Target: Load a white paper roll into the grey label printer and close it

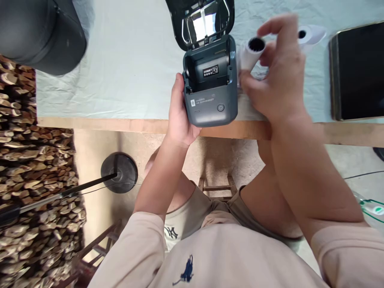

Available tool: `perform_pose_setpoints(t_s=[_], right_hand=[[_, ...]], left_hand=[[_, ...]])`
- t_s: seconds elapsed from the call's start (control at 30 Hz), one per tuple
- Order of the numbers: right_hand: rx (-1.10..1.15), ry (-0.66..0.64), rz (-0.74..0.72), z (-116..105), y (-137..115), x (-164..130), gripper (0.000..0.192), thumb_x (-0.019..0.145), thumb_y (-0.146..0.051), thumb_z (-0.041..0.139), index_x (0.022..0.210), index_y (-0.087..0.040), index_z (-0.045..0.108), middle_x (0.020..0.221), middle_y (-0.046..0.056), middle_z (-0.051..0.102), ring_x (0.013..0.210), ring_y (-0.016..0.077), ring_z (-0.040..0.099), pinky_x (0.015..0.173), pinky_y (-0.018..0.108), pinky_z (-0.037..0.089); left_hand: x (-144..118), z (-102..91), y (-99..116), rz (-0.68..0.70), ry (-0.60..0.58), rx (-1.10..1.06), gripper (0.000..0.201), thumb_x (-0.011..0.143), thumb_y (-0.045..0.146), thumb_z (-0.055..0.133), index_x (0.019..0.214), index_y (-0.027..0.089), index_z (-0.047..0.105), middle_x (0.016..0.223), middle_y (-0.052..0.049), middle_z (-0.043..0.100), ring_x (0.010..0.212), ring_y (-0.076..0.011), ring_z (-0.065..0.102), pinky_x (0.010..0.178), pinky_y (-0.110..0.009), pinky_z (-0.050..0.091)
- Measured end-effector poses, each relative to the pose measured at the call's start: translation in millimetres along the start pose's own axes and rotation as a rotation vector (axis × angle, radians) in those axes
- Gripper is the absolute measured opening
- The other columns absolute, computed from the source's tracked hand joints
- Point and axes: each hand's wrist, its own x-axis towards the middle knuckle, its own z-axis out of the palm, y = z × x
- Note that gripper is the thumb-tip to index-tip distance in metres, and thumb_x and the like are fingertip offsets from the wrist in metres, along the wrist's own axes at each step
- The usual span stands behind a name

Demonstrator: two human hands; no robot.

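A small dark grey label printer [210,93] stands at the table's near edge with its lid [200,21] swung up and its paper bay empty. My left hand [179,116] grips the printer's left side. My right hand [277,76] is just right of the printer and holds a white paper roll [252,53] with a dark hollow core, tilted toward the open bay. A second white roll [310,35] lies on the table behind my right hand, partly hidden by my fingers.
A pale cloth [120,68] covers the wooden table [345,134]. A dark tablet-like slab [358,70] lies at the right. A black rounded object [39,34] sits at the far left. Stacked firewood [33,180] and a round black stand base [119,173] are below on the left.
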Motion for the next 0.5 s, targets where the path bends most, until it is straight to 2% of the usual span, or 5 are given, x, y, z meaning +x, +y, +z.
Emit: perform_pose_setpoints(t_s=[0.1,0.23,0.3,0.37,0.5], right_hand=[[-0.052,0.003,-0.021,-3.9,-3.6,-4.4,0.048,0.062,-0.01,0.06,0.107,-0.026,0.051,0.086,-0.001,0.066,0.071,0.0133,0.057,0.069,0.03,0.044],[-0.008,0.298,-0.252,-25.4,-10.1,-4.8,0.035,0.072,-0.014,0.056,0.106,-0.023,0.055,0.095,-0.001,0.064,0.092,0.0164,0.063,0.076,0.033,0.045],[-0.199,0.404,-0.143,-32.9,-3.7,0.2,0.037,0.073,-0.019,0.06,0.109,-0.02,0.057,0.105,0.002,0.06,0.102,0.0205,0.059,0.088,0.039,0.043],[-0.325,0.396,0.047,-33.2,9.9,6.9,0.047,0.064,-0.016,0.067,0.109,-0.017,0.058,0.116,0.008,0.056,0.106,0.0239,0.056,0.094,0.042,0.042],[-0.184,0.304,0.198,-23.0,38.1,15.1,0.045,0.061,-0.007,0.062,0.101,-0.023,0.049,0.092,0.004,0.058,0.077,0.0155,0.052,0.075,0.035,0.044]], left_hand=[[1.3,-0.9,-0.8,0.006,-0.043,-0.028,0.051,0.09,0.062,0.038,0.109,0.025,0.066,0.1,-0.006,0.072,0.131,-0.0224,0.053,0.106,-0.032,0.05],[2.9,-0.5,-0.4,0.011,-0.105,-0.07,0.049,0.092,0.059,0.034,0.103,0.024,0.068,0.093,-0.005,0.071,0.124,-0.0212,0.059,0.102,-0.031,0.052],[3.2,-0.1,-0.3,0.006,-0.107,-0.084,0.048,0.093,0.057,0.033,0.1,0.024,0.068,0.092,-0.004,0.071,0.121,-0.0204,0.061,0.102,-0.03,0.052],[3.2,0.0,-0.6,0.003,-0.11,-0.093,0.048,0.094,0.056,0.031,0.098,0.025,0.068,0.092,-0.004,0.07,0.12,-0.0195,0.061,0.101,-0.029,0.053],[3.3,0.3,-1.5,0.006,-0.113,-0.111,0.047,0.094,0.055,0.032,0.1,0.024,0.067,0.093,-0.004,0.071,0.12,-0.0194,0.062,0.101,-0.03,0.053]])
